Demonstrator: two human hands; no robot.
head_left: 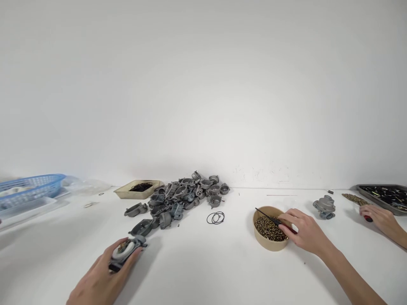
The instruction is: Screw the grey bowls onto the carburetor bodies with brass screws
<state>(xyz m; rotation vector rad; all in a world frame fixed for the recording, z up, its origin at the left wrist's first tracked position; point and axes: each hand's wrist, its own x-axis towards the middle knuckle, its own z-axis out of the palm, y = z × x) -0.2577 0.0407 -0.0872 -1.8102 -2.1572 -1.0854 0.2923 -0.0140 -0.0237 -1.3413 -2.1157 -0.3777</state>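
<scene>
My left hand (100, 277) is wrapped round a grey metal housing (124, 251) near the front left of the white table (203, 262). Reaching over a tan bowl (263, 240) of small brass screws (270, 228), my right hand (303, 231) pinches a thin dark tool with a red handle (270, 218) whose tip points left across the bowl. A pile of grey cast metal housings (181, 195) lies further back at the centre. Black rubber rings (215, 217) lie between the pile and the bowl.
A beige tray of black rings (139, 188) sits behind the pile. A blue basket (30, 186) is far left. At far right another person's hand (381, 218) holds a red-tipped tool beside a dark tray of parts (383, 194). One grey assembly (324, 206) stands nearby.
</scene>
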